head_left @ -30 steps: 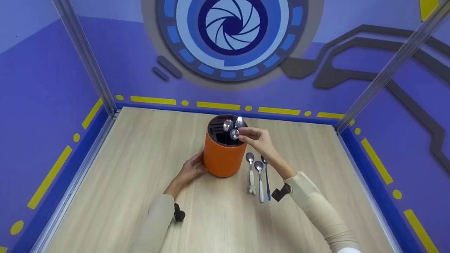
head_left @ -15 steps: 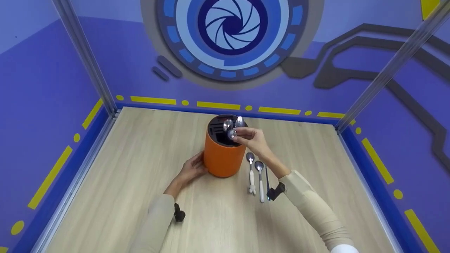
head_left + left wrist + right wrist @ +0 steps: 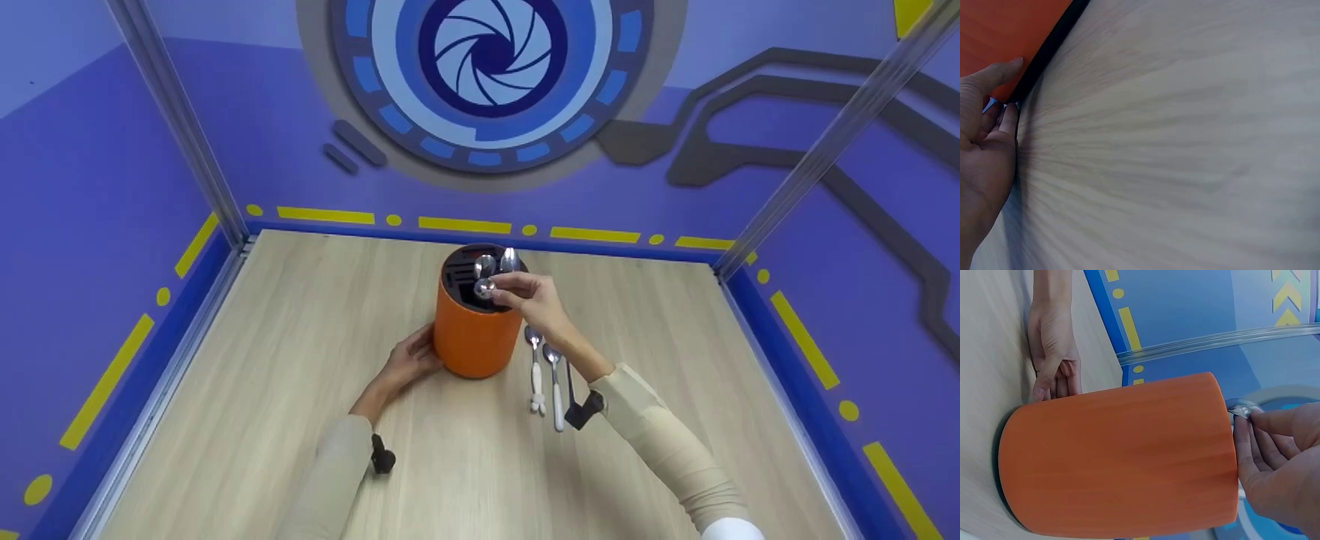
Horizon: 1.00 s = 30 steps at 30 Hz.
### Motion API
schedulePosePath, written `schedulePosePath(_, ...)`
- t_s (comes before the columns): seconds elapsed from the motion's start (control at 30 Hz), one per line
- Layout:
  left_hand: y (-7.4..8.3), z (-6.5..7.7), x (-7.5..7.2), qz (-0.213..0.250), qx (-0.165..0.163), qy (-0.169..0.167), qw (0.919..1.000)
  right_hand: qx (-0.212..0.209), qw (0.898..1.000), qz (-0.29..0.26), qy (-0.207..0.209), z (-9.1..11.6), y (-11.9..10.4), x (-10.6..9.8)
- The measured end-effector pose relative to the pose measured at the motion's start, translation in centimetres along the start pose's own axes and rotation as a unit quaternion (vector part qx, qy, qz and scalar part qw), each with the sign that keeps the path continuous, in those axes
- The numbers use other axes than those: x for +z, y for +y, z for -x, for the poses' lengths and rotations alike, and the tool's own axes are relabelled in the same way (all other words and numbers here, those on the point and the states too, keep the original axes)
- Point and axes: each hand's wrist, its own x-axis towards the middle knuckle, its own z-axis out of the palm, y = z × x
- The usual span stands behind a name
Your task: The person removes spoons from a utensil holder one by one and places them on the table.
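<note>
I see a spoon (image 3: 484,289) at the top of the orange holder (image 3: 478,341), its bowl pinched by fingers of the right hand (image 3: 536,304). Upright spoons (image 3: 510,260) poke from the holder. The left hand (image 3: 409,361) touches its lower left side, fingers unclenched. White-handled spoons (image 3: 556,394) lie on the table (image 3: 337,300) to its right.

The orange holder (image 3: 477,345) hides the handle of the pinched spoon (image 3: 483,289) and, in the head view, fingertips of the left hand (image 3: 409,361), while a thin utensil (image 3: 570,384) right of it lies partly covered.
</note>
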Motion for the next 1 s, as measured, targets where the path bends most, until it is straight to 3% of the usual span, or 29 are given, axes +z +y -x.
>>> schedulePosePath(0.37,0.0,0.0,0.0,-0.002,0.004,0.004,1.0000,0.019,0.999,-0.035,-0.003,0.2,-0.1,0.1)
schedulePosePath(0.73,-0.1,0.0,0.0,-0.004,0.012,-0.004,0.9999,-0.018,0.997,-0.068,0.002,0.2,-1.2,-0.3)
schedulePosePath(1.0,0.0,-0.1,0.3,-0.001,-0.014,0.014,0.9998,-0.031,0.996,-0.081,0.015,0.6,-2.5,-0.9)
